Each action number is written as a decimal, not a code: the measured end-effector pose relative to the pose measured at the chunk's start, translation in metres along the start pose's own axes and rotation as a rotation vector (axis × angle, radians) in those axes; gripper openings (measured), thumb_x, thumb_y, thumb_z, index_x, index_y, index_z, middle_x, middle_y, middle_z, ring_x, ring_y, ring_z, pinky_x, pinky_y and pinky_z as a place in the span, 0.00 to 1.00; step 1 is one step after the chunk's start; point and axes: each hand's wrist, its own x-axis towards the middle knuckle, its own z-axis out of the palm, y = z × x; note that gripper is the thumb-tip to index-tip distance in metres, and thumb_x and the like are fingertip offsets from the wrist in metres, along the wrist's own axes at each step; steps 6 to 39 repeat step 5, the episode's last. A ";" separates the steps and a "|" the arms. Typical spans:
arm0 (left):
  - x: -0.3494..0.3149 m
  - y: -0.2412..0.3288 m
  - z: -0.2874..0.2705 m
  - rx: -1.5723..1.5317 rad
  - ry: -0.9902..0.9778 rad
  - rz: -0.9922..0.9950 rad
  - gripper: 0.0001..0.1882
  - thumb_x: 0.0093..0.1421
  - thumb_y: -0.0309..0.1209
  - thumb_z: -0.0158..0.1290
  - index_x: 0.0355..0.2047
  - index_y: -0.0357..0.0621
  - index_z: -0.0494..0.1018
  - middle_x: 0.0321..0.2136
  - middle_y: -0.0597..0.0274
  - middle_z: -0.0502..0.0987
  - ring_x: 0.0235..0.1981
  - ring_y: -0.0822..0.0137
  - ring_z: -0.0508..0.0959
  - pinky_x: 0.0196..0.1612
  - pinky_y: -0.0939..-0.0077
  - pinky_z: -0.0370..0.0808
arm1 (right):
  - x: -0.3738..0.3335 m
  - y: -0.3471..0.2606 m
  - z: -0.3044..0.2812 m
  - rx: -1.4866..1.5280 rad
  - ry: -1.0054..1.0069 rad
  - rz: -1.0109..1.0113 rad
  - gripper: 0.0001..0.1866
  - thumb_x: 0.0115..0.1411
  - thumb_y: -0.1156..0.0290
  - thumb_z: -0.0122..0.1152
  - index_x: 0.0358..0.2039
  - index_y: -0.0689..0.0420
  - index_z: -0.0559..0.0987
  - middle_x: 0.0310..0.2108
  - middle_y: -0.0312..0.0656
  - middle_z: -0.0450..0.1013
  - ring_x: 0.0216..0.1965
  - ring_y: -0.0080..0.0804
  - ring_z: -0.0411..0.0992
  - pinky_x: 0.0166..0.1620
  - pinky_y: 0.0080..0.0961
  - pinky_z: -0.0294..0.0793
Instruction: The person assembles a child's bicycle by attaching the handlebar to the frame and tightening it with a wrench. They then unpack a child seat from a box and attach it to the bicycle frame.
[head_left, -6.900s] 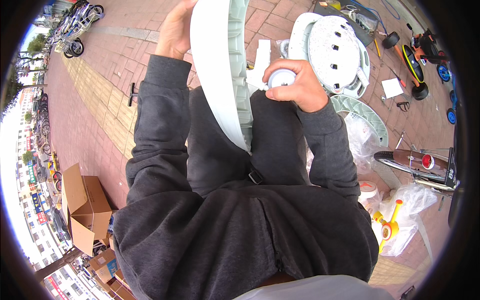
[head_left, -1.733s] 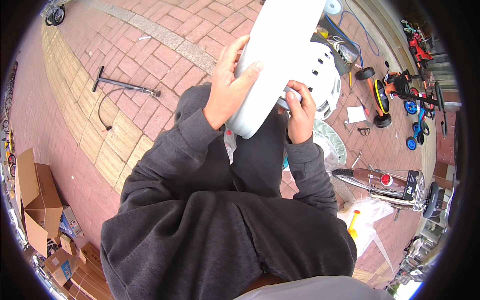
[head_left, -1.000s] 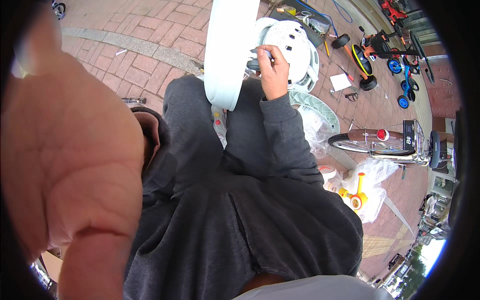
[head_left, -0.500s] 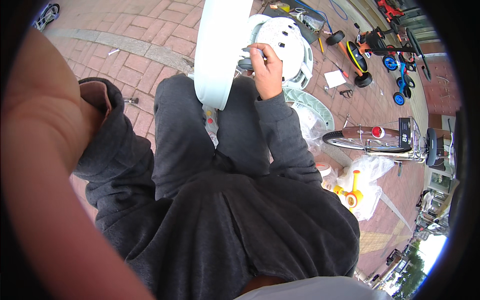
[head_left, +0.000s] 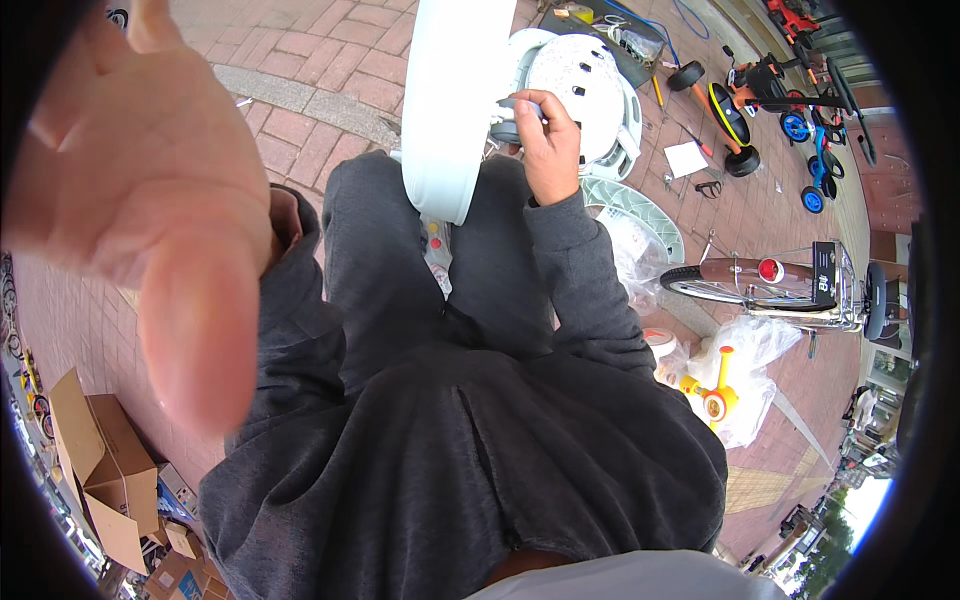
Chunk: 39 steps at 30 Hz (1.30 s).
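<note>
My left hand (head_left: pixel 150 200) is raised close to the camera, palm open and empty, fingers apart, filling the left of the view. My right hand (head_left: pixel 548 140) is out in front, pinching a small grey tool (head_left: pixel 510 103) against the side of a long pale curved plastic panel (head_left: pixel 455 100) that stands upright between my knees. Behind the panel lies a round white plastic part with holes (head_left: pixel 585 75), partly hidden by my right hand. My grey sleeves and trousers fill the middle.
Red brick paving lies all around. A bicycle's rear end with a red reflector (head_left: pixel 770 280) stands at right, small ride-on toys (head_left: pixel 740 110) beyond it. A yellow toy part in clear plastic (head_left: pixel 715 395) lies at lower right. Cardboard boxes (head_left: pixel 95 465) sit at lower left.
My left hand let go of the pale panel and rose toward the camera, now open. My right hand stays at the panel's side with the small tool.
</note>
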 end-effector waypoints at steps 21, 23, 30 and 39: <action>-0.093 -0.034 -0.014 0.667 -0.173 -0.585 0.40 0.53 0.55 0.50 0.60 0.49 0.51 0.57 0.49 0.59 0.60 0.53 0.56 0.61 0.52 0.51 | -0.002 0.005 0.002 0.030 0.034 0.018 0.07 0.59 0.71 0.51 0.35 0.59 0.74 0.23 0.33 0.71 0.19 0.14 0.64 0.21 0.12 0.62; -0.093 -0.034 -0.014 0.667 -0.173 -0.585 0.40 0.53 0.55 0.50 0.60 0.49 0.51 0.57 0.49 0.59 0.60 0.53 0.56 0.61 0.52 0.51 | -0.002 0.005 0.002 0.030 0.034 0.018 0.07 0.59 0.71 0.51 0.35 0.59 0.74 0.23 0.33 0.71 0.19 0.14 0.64 0.21 0.12 0.62; -0.093 -0.034 -0.014 0.667 -0.173 -0.585 0.40 0.53 0.55 0.50 0.60 0.49 0.51 0.57 0.49 0.59 0.60 0.53 0.56 0.61 0.52 0.51 | -0.002 0.005 0.002 0.030 0.034 0.018 0.07 0.59 0.71 0.51 0.35 0.59 0.74 0.23 0.33 0.71 0.19 0.14 0.64 0.21 0.12 0.62; -0.093 -0.034 -0.014 0.667 -0.173 -0.585 0.40 0.53 0.55 0.50 0.60 0.49 0.51 0.57 0.49 0.59 0.60 0.53 0.56 0.61 0.52 0.51 | -0.002 0.005 0.002 0.030 0.034 0.018 0.07 0.59 0.71 0.51 0.35 0.59 0.74 0.23 0.33 0.71 0.19 0.14 0.64 0.21 0.12 0.62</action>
